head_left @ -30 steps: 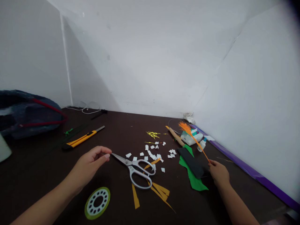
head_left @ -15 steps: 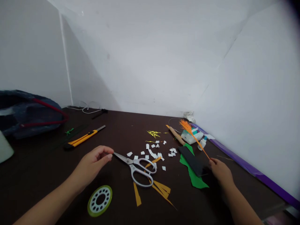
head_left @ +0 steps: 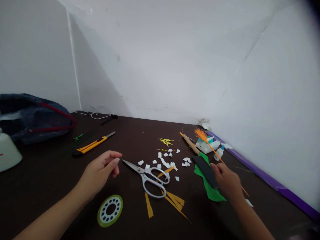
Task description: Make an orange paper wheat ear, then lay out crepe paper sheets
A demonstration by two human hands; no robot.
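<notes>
With the scissors (head_left: 147,180) taken as clock centre and 12 o'clock pointing away from the person, they lie on the dark table (head_left: 135,140), blades together, tip toward 10 o'clock. The left hand (head_left: 102,171) is at 9 o'clock, fingers loosely curled, thumb just short of the forefinger, nothing seen held; its fingertips are just beside the scissors' tip, and contact cannot be determined. The right hand (head_left: 227,181) is at 3 o'clock, fingers partly bent at the edge of the black strip (head_left: 203,168); whether it grips it cannot be told. The black strip lies across the green sheet (head_left: 213,195). The orange stem (head_left: 201,135), feathery head toward 2 o'clock, passes behind the right hand, its lower end emerging beyond. White paper pieces (head_left: 166,164) are scattered from 1 to 3 o'clock; yellow bits (head_left: 165,142) are heaped at 1 o'clock. Ochre strips (head_left: 178,200) run out at 4 to 5 o'clock, partly beneath the handles. The tape roll (head_left: 101,216) is at about 8 o'clock, the yellow cutter (head_left: 93,146) at 10.
</notes>
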